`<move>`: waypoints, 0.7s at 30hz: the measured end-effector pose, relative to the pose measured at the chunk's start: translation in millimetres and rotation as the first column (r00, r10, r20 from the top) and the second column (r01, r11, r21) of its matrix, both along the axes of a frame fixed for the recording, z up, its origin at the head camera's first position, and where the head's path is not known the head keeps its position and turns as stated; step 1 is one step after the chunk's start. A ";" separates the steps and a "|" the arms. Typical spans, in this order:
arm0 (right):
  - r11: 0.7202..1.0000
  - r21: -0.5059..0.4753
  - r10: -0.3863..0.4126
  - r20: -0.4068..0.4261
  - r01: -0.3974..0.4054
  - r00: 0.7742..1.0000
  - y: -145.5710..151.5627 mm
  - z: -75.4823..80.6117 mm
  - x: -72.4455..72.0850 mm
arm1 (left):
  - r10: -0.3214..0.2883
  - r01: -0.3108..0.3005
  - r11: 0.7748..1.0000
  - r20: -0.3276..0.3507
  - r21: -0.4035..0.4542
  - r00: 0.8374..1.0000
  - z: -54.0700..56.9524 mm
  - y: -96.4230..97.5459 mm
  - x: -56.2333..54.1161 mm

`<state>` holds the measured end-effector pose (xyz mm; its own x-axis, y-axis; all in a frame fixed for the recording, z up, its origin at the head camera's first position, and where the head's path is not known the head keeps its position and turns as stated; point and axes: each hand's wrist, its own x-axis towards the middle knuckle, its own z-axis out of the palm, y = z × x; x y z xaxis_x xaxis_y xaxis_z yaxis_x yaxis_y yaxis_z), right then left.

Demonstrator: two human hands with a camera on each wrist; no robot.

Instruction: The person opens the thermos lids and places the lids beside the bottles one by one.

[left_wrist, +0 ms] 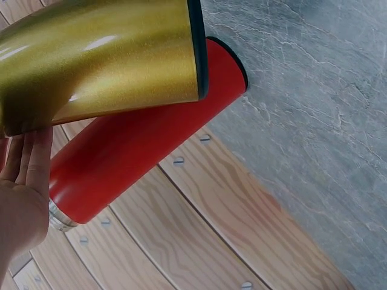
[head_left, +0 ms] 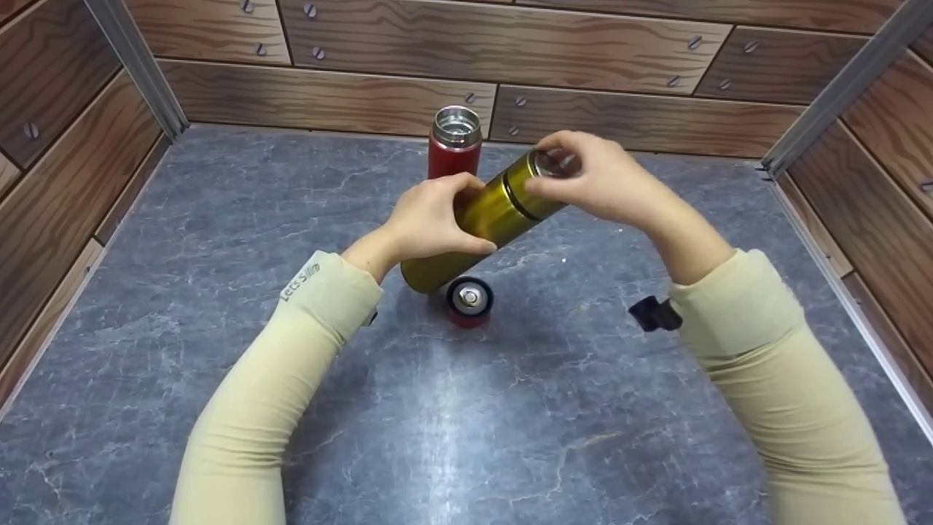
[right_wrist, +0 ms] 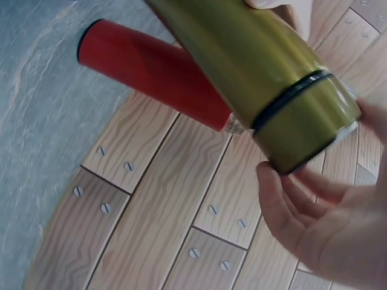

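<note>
A gold thermos flask (head_left: pixel 481 219) is tilted above the table, its capped end up to the right. My left hand (head_left: pixel 436 219) grips it round the body, thumb along the near side. At the upper end my right hand (head_left: pixel 601 179) holds the gold cap (right_wrist: pixel 308 130) between thumb and fingers; a dark band runs between cap and body. Behind the gold flask a red thermos flask (head_left: pixel 453 149) stands upright, its steel mouth uncovered. Just in front of the gold flask's base, a red lid (head_left: pixel 470 300) lies on the table with its steel and black inner side up.
The table (head_left: pixel 437 437) has a grey marbled top. Wood-patterned panels (head_left: pixel 408 44) close off the back and both sides, with metal posts (head_left: pixel 138 69) in the corners. A black strap piece (head_left: pixel 654 313) sticks out by the right sleeve.
</note>
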<state>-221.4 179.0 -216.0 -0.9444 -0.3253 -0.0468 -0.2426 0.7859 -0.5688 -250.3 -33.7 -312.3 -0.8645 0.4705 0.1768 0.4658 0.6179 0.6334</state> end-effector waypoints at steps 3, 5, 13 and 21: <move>0.994 -0.037 0.100 -0.015 -0.101 0.995 1.8 -0.7 -1.5 | 0.009 -0.009 1.000 0.005 -0.003 1.000 -0.3 -0.5 -0.4; 0.993 -0.033 0.109 -0.019 -0.109 0.994 1.9 -0.9 -1.3 | 0.012 -0.012 1.000 0.007 0.000 1.000 -0.3 -0.5 -0.6; 0.996 0.074 -0.054 -0.017 0.056 0.998 -3.3 -2.1 1.2 | 0.005 -0.005 1.000 -0.010 0.006 1.000 -0.1 -0.2 -1.0; 0.997 0.045 0.056 -0.001 -0.056 0.998 -0.9 -2.3 -1.0 | 0.001 -0.001 1.000 0.006 0.007 1.000 -0.3 -0.3 -1.1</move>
<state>-222.4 178.1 -218.3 -0.9249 -0.3754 -0.0607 -0.2880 0.7957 -0.5328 -251.5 -34.0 -312.6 -0.8661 0.4683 0.1750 0.4613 0.6136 0.6408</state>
